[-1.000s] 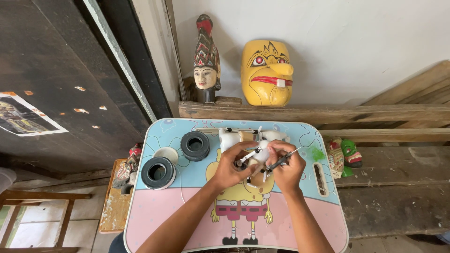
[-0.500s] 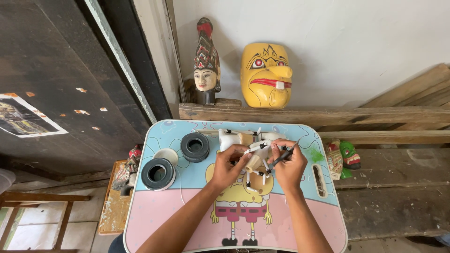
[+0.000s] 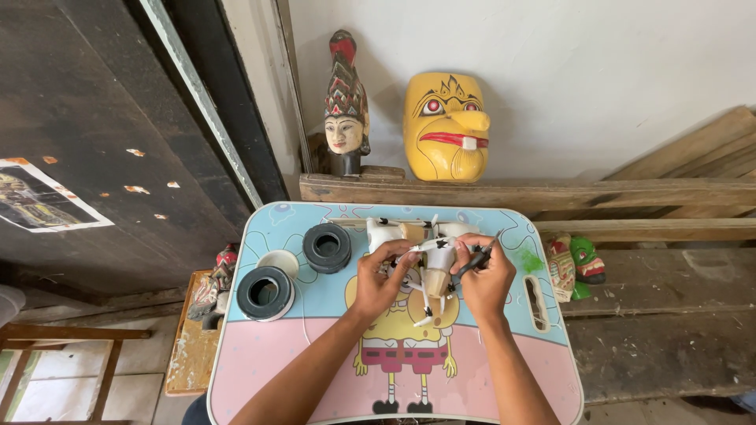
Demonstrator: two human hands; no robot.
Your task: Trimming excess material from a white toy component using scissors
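Mid-tray (image 3: 504,370), left hand (image 3: 379,282) and right hand (image 3: 484,282) grip a white figurine (image 3: 433,264).

**Two bare arms, nothing worn**

Both forearms come up from the bottom edge of the view, uncovered all the way: no sleeves or cuffs show. The left hand (image 3: 383,282) carries no ring, watch, band or glove, and the right hand (image 3: 486,282) is just as plain. The wrists are slim and unadorned. The fingers (image 3: 394,253) are slender, with short, unpainted nails. Near the bottom edge a patch of dark clothing shows between the arms, too little to name.
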